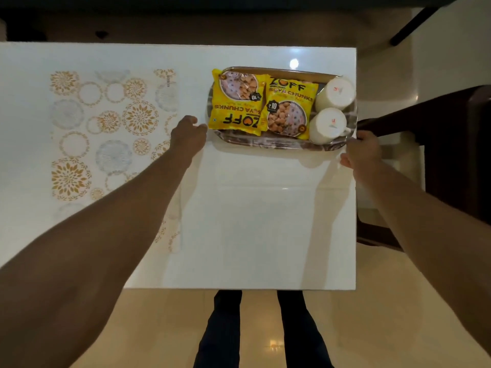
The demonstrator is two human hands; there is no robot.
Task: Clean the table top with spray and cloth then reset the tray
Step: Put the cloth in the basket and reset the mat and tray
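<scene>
A shiny oval tray (268,146) rests on the far right part of the white table top (260,221). It carries two yellow soya chunk packets (236,102) (291,110) and two white cups (335,93) (327,125) turned upside down. My left hand (188,136) touches the tray's left rim with fingers curled around it. At the tray's right end, by the table's edge, my right hand (362,152) closes on the rim. No spray bottle or cloth is in view.
A placemat (111,134) with gold and grey floral circles lies on the left half of the table. A dark wooden chair (451,144) stands just beyond the table's right edge. My legs show below the near edge, on a glossy tiled floor.
</scene>
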